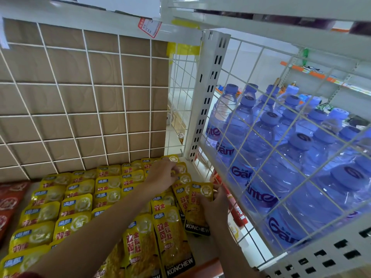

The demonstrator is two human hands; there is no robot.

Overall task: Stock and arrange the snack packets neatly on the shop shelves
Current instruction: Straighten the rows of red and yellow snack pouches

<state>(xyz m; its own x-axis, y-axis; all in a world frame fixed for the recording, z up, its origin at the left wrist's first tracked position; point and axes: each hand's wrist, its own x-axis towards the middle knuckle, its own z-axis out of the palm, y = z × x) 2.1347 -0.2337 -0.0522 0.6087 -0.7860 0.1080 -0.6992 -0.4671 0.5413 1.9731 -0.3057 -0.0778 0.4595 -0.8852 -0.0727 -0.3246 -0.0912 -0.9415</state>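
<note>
Mostly the yellow snack packets [80, 205] lie flat on the shelf [202, 245] in overlapping rows, each one covering the lower part of the one behind it, running from the front edge to the back panel. At the right end of these rows the right hand [214, 205] holds one held packet [197, 225] tilted up off the row, its grip clamped round the packet's middle with the fingers wrapped over the front. The left hand [163, 175] reaches across to the back right corner, fingers curled down against the tops of the rearmost packets; whether that grip pinches one cannot be told.

Just left of the yellow rows lie red packets [10, 201], cut off by the frame. A strip of bare pale shelf shows to the right of the rows, and its front edge [208, 265] is orange.

Behind the packets stands a white wire grid [94, 85] with brown cardboard [70, 67] pressed against its far side. A white slotted upright post [210, 91] marks the right corner, with yellow tape [181, 50] above and to the left of it. A second wire panel [299, 115] closes the right side; beyond it stand water bottles [267, 137] with blue caps, packed close together. A red-and-white price tag [149, 27] hangs askew on the edge of the shelf above. Farther off, other shelves carry orange strips [313, 74].
</note>
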